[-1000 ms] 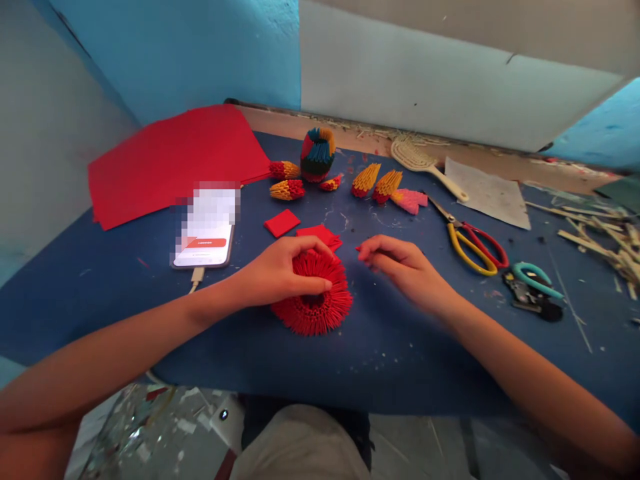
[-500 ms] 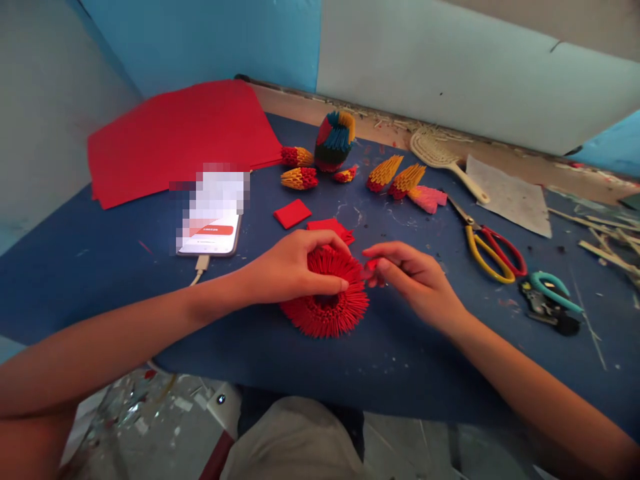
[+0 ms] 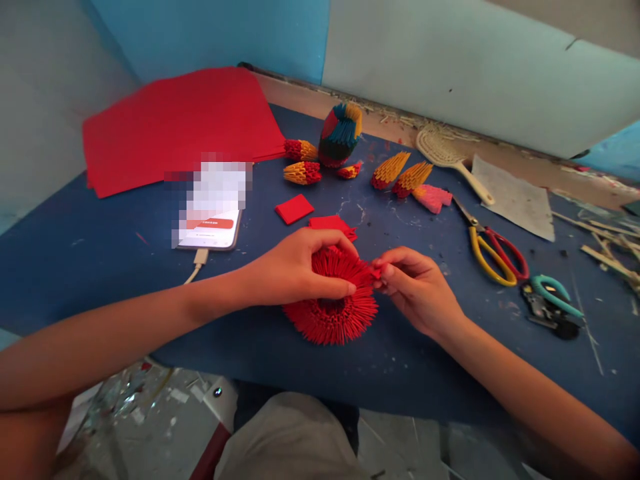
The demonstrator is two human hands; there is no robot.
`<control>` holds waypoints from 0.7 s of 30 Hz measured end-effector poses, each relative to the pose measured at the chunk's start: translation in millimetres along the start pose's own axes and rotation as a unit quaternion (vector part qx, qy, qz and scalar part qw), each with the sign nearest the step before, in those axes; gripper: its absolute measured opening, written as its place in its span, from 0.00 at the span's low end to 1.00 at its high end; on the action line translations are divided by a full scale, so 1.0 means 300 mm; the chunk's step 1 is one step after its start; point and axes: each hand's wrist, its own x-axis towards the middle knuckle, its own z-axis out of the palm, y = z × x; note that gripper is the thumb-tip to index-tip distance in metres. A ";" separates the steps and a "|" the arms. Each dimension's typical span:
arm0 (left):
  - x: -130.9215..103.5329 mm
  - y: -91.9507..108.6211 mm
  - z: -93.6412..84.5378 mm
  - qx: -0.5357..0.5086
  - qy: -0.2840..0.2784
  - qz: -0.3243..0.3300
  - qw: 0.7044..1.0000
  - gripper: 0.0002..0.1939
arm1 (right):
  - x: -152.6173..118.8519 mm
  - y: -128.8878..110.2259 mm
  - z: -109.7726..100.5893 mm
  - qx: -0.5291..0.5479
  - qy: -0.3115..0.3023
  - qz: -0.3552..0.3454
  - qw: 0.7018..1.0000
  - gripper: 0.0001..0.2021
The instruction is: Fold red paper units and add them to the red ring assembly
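A round red ring of folded paper pieces (image 3: pixel 340 313) lies on the blue table top (image 3: pixel 100 253) near its front edge. My left hand (image 3: pixel 295 270) grips the ring from the left, thumb on its inner edge. My right hand (image 3: pixel 417 287) pinches a small red folded paper piece (image 3: pixel 376 272) with its fingertips. The piece touches the ring's right rim. Two small stacks of red paper squares (image 3: pixel 295 209) lie just behind the ring.
A phone (image 3: pixel 210 220) on a cable lies to the left, with large red sheets (image 3: pixel 175 127) behind it. Further back are a multicoloured paper vase (image 3: pixel 340 133) and several folded cones. Yellow-and-red scissors (image 3: pixel 490 250), a brush (image 3: pixel 445 157) and teal pliers (image 3: pixel 550 300) lie to the right.
My right hand has moved left with the small red piece, from apart from the ring to its right rim. My left hand has kept its grip.
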 end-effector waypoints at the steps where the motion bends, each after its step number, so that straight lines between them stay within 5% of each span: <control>1: -0.001 0.000 0.000 0.001 -0.004 0.001 1.000 0.13 | 0.000 0.000 0.000 0.001 -0.005 0.001 1.000 0.05; 21: -0.002 0.000 0.006 0.014 0.009 0.005 1.000 0.14 | 0.004 0.012 -0.011 -0.014 -0.005 0.002 1.000 0.04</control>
